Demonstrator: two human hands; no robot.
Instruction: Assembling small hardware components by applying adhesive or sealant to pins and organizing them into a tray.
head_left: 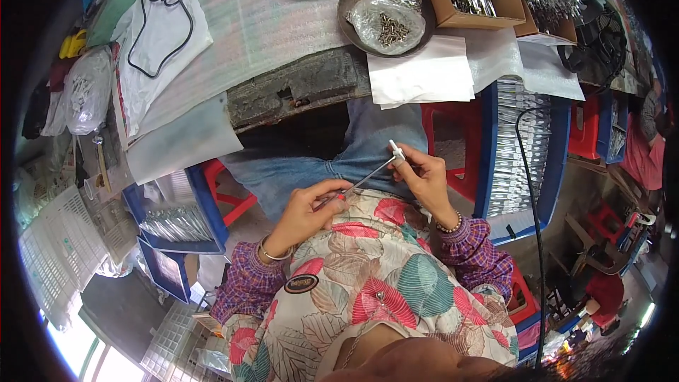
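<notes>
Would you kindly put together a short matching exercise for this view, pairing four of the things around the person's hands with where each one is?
Things:
1. Thin metal rod
2. Round metal bowl holding a bag of screws
3. Blue crate of packed shiny parts
4. Black cable

Places:
A. Looped on white sheeting at the table's far left
B. Held between the left hand and right hand, over the lap
C. On the table, directly ahead of the person
D. Beside the person's right arm

Pairs: 1-B, 2-C, 3-D, 4-A
</notes>
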